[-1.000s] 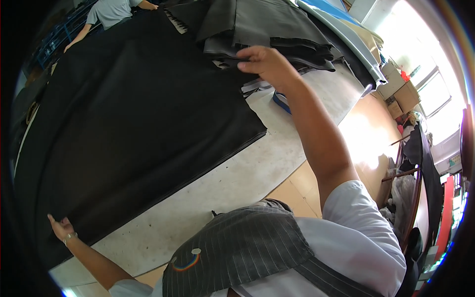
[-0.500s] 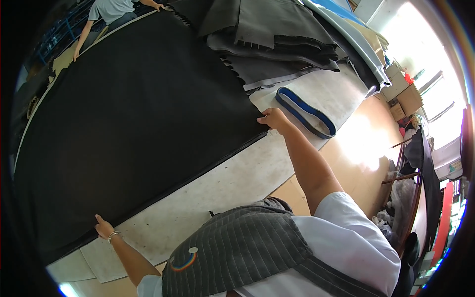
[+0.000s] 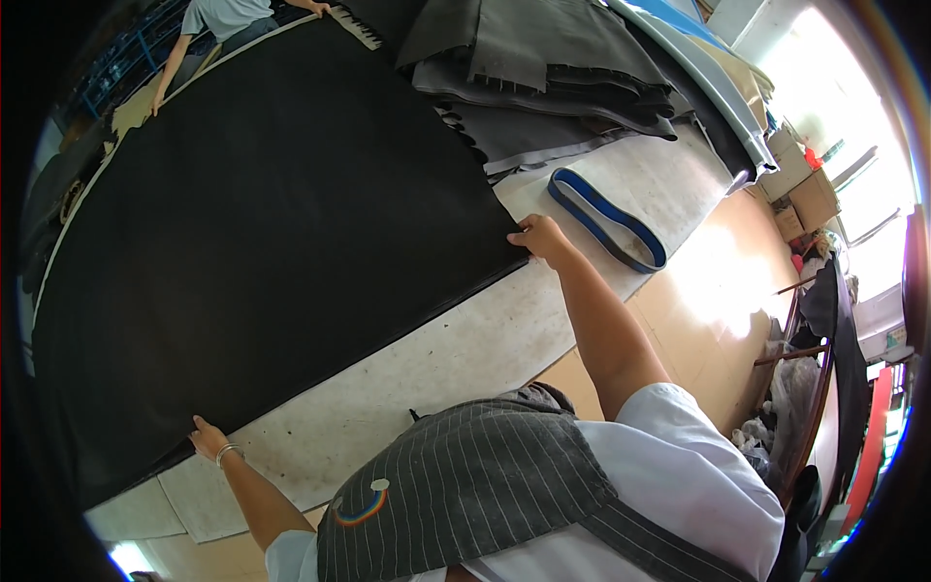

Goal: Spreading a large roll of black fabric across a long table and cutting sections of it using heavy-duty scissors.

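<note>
A large black leather-like sheet (image 3: 262, 204) lies spread over a pale worktable (image 3: 388, 373). At its near right corner, my right hand (image 3: 539, 238) pinches the edge between thumb and fingers. Farther left along the same near edge is my left hand (image 3: 208, 439), closed on the sheet with the thumb up and a bracelet at the wrist; its other fingers are partly hidden. Across the table, another person (image 3: 228, 21) has both hands at the sheet's far edge, where a pale strip shows.
A blue-and-grey belt loop (image 3: 607, 221) lies on the table beyond my right hand. Dark grey sheets (image 3: 543, 58) with ragged edges are piled at the back. Cardboard boxes (image 3: 813, 199) stand on the floor at the far right, and a rack (image 3: 810, 388) with plastic bags is nearer.
At the far corner by the other person's hand, a pale toothed edge now shows beside the black sheet. My hands keep their grip at nearly the same places; the view has shifted slightly.
</note>
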Motion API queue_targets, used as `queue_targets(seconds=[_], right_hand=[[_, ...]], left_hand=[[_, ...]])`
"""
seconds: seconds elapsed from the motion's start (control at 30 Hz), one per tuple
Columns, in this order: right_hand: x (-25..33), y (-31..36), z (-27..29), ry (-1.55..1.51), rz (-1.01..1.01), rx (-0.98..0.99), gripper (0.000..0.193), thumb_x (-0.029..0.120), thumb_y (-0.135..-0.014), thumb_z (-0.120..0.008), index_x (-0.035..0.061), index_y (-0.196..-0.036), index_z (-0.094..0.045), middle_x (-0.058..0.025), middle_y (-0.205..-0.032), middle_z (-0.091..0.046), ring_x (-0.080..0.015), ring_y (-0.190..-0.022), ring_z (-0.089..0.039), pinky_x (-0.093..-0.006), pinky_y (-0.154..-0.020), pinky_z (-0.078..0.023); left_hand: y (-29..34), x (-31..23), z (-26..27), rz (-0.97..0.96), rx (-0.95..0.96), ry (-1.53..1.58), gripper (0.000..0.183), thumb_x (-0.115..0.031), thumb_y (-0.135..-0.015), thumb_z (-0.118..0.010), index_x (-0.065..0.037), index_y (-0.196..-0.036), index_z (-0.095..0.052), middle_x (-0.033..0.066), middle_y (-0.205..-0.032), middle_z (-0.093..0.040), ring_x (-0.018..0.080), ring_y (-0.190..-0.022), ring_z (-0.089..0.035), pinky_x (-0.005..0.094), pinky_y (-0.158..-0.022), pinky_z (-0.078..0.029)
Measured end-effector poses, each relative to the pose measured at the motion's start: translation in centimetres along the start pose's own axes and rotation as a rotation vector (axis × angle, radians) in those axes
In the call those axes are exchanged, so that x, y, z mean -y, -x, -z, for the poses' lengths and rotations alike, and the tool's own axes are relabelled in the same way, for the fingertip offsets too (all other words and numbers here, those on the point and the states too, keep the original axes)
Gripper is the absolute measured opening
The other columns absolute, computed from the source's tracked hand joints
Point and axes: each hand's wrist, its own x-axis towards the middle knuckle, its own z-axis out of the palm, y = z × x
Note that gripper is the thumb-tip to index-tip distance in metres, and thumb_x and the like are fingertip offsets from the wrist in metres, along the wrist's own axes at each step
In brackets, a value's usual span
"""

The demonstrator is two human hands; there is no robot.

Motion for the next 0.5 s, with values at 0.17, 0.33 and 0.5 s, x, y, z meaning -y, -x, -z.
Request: queue_targets(seconds=[0.17,0.33,0.5], right_hand=[[1.3,0.6,-0.2,0.032,-0.040,0.056,0.045,0.020,-0.074,-0.075,-0.0033,-0.108,-0.058,-0.0114,-0.089,-0.061,-0.0194,-0.063,-0.059,-0.0303,-0.054,-0.048],[1.3,1.3,-0.2,0.111,-0.039,-0.020,0.046,0.021,-0.071,-0.076,-0.0016,-0.107,-0.059,-0.0165,-0.090,-0.064,-0.0256,-0.069,-0.064,-0.0346,-0.061,-0.052],[1.2,2.2,-0.8,0.283,0.059,-0.093,0.052,0.031,-0.070,-0.077,0.0009,-0.108,-0.058,-0.0197,-0.100,-0.063,-0.0323,-0.099,-0.059,-0.0359,-0.085,-0.046]], left_hand=[[-0.8,1.2,0.7,-0.011,0.047,-0.123,0.054,-0.037,-0.095,-0.039,0.009,-0.118,-0.052,0.0219,-0.130,-0.048,0.0351,-0.120,-0.046,0.0441,-0.106,-0.028],[1.5,-3.0,2.3,0.075,0.233,-0.448,0.057,-0.040,-0.096,-0.033,0.008,-0.123,-0.049,0.0170,-0.139,-0.040,0.0299,-0.132,-0.032,0.0491,-0.110,-0.018],[2.4,-2.7,2.1,0.260,-0.206,-0.439,0.084,-0.048,-0.087,-0.052,0.001,-0.143,-0.013,0.0163,-0.149,-0.020,0.0294,-0.138,-0.018,0.0515,-0.110,-0.011]])
